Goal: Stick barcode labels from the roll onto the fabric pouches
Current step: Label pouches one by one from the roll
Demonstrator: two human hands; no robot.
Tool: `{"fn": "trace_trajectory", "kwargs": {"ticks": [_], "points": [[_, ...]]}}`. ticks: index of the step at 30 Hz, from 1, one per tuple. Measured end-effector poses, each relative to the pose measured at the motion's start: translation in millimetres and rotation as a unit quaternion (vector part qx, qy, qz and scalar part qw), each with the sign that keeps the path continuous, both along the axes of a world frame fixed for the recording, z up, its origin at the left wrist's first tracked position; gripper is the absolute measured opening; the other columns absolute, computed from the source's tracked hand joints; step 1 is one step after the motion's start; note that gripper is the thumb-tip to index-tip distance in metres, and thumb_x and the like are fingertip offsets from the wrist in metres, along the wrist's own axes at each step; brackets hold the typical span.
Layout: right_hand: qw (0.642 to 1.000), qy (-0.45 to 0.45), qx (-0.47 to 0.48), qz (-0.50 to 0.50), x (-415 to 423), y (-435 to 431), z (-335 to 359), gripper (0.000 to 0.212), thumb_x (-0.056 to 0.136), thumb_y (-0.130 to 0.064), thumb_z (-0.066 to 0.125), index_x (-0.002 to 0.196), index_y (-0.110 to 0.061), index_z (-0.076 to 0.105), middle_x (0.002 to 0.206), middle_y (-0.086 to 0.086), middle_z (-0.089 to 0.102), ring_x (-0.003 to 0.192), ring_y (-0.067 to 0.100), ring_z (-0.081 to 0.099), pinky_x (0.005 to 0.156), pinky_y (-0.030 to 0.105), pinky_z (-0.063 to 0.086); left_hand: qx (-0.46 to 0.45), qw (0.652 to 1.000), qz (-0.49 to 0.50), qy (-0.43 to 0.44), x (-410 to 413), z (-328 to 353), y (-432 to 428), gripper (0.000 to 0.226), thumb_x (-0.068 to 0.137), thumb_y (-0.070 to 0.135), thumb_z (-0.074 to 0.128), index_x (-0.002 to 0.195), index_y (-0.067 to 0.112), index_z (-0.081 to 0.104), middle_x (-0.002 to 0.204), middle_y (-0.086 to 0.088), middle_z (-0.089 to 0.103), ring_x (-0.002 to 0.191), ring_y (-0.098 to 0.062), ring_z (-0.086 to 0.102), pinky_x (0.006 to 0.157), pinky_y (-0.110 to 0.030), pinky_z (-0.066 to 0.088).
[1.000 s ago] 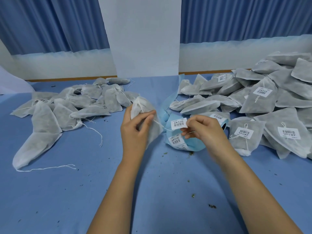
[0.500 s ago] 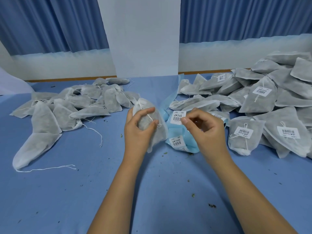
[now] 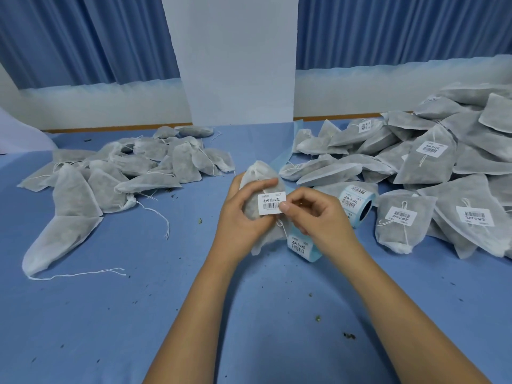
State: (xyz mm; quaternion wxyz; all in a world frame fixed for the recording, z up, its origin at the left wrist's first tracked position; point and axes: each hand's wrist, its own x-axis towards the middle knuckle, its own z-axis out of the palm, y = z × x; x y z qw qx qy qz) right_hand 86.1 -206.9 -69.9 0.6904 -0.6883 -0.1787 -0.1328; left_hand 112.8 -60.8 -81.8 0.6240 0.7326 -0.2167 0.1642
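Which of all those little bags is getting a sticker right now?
The pouch in the left hand: the right hand pinches a barcode label against it. All the others lie on the table.

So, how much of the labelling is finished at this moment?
Done: several pouches in the right pile carry labels. In hand: the left hand holds a pouch while the right hand pinches a label against it. Left: the left pile shows no labels, and the roll has more.
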Motion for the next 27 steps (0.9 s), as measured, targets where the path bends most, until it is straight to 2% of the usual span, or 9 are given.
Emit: {"fn": "trace_trajectory", "kwargs": {"ticks": [6, 9, 12, 16, 19, 21, 23, 25, 27], "points": [[0.995, 0.037, -0.056, -0.071, 6.8, -2.3, -8.0, 0.019, 0.083, -0.009, 0.071, 0.068, -0.014, 0.060, 0.067, 0.019, 0.057, 0.060, 0.020, 0.044, 0.057, 0.027, 0.037, 0.014, 0.998, -0.059, -0.006, -3.0, -0.2, 1.7, 0.048, 0.071, 0.005, 0.081, 0.111, 0.028, 0.068, 0.119, -0.001, 0.053, 0.113, -0.006, 0.057, 0.090, -0.014, 0.045], [0.991, 0.029, -0.081, -0.101, 6.4, -1.0, -10.0, 0.020, 0.080, -0.011, 0.074, 0.065, -0.015, 0.060, 0.062, 0.007, 0.053, 0.059, 0.015, 0.042, 0.056, 0.021, 0.035, -0.019, 0.998, -0.061, 0.006, -5.5, 1.0, 0.8, 0.031, 0.081, 0.012, 0.073, 0.109, 0.026, 0.070, 0.122, 0.000, 0.055, 0.116, -0.004, 0.056, 0.091, -0.011, 0.043], [0.982, 0.032, -0.106, -0.155, 7.8, -0.9, -13.2, 0.022, 0.075, -0.020, 0.080, 0.059, -0.017, 0.063, 0.049, -0.011, 0.047, 0.048, 0.004, 0.037, 0.050, 0.015, 0.031, -0.028, 0.998, -0.048, 0.004, -4.4, 0.8, 0.9, 0.028, 0.090, 0.001, 0.063, 0.107, 0.022, 0.071, 0.124, 0.005, 0.055, 0.117, 0.000, 0.055, 0.093, -0.010, 0.040], [0.947, 0.002, -0.175, -0.268, 9.4, 0.8, -16.5, 0.033, 0.064, -0.038, 0.085, 0.060, -0.020, 0.057, 0.053, -0.012, 0.049, 0.051, 0.004, 0.043, 0.052, 0.014, 0.033, -0.021, 0.999, -0.047, -0.005, -3.1, -0.2, 0.9, 0.033, 0.089, -0.004, 0.063, 0.106, 0.023, 0.071, 0.122, 0.009, 0.055, 0.115, 0.001, 0.055, 0.092, -0.010, 0.041], [0.962, 0.025, -0.122, -0.243, 11.3, -0.4, -10.2, 0.039, 0.063, -0.033, 0.086, 0.084, -0.017, 0.057, 0.078, -0.010, 0.058, 0.068, 0.002, 0.051, 0.066, 0.013, 0.041, -0.035, 0.998, -0.039, -0.023, -2.5, 0.8, 2.6, 0.031, 0.086, 0.003, 0.066, 0.108, 0.024, 0.070, 0.121, 0.004, 0.058, 0.116, -0.005, 0.056, 0.094, -0.014, 0.042], [0.987, 0.042, -0.053, -0.147, 11.1, 1.1, -4.1, 0.020, 0.074, -0.019, 0.080, 0.086, -0.018, 0.064, 0.083, -0.007, 0.067, 0.076, 0.005, 0.060, 0.076, 0.023, 0.048, -0.041, 0.998, -0.036, -0.035, -3.5, 2.4, 0.7, 0.039, 0.085, 0.010, 0.068, 0.118, 0.032, 0.064, 0.125, 0.010, 0.060, 0.122, -0.005, 0.054, 0.098, -0.018, 0.042], [0.990, 0.041, -0.022, -0.133, 9.7, 2.3, -0.2, 0.007, 0.080, -0.013, 0.074, 0.083, -0.013, 0.069, 0.081, 0.001, 0.070, 0.078, 0.013, 0.062, 0.078, 0.033, 0.049, -0.080, 0.995, -0.053, -0.019, -2.0, 5.1, -4.3, 0.062, 0.085, 0.011, 0.069, 0.135, 0.041, 0.046, 0.131, 0.014, 0.057, 0.126, -0.007, 0.052, 0.102, -0.023, 0.044], [0.986, 0.047, 0.013, -0.159, 8.5, 2.6, 3.0, 0.006, 0.080, -0.011, 0.074, 0.081, -0.007, 0.070, 0.078, 0.004, 0.070, 0.073, 0.013, 0.062, 0.073, 0.031, 0.050, -0.134, 0.989, -0.049, 0.043, 1.8, 8.3, -10.2, 0.077, 0.086, 0.009, 0.068, 0.144, 0.042, 0.028, 0.128, 0.003, 0.060, 0.116, -0.009, 0.061, 0.094, -0.024, 0.050], [0.983, 0.060, 0.061, -0.164, 7.3, 1.8, 7.4, 0.008, 0.082, -0.010, 0.072, 0.083, -0.002, 0.069, 0.076, 0.007, 0.069, 0.068, 0.011, 0.061, 0.068, 0.026, 0.050, -0.126, 0.987, 0.004, 0.097, 4.5, 14.6, -16.7, 0.061, 0.090, 0.014, 0.068, 0.141, 0.031, 0.038, 0.117, -0.003, 0.067, 0.099, -0.008, 0.068, 0.078, -0.018, 0.052]]}}
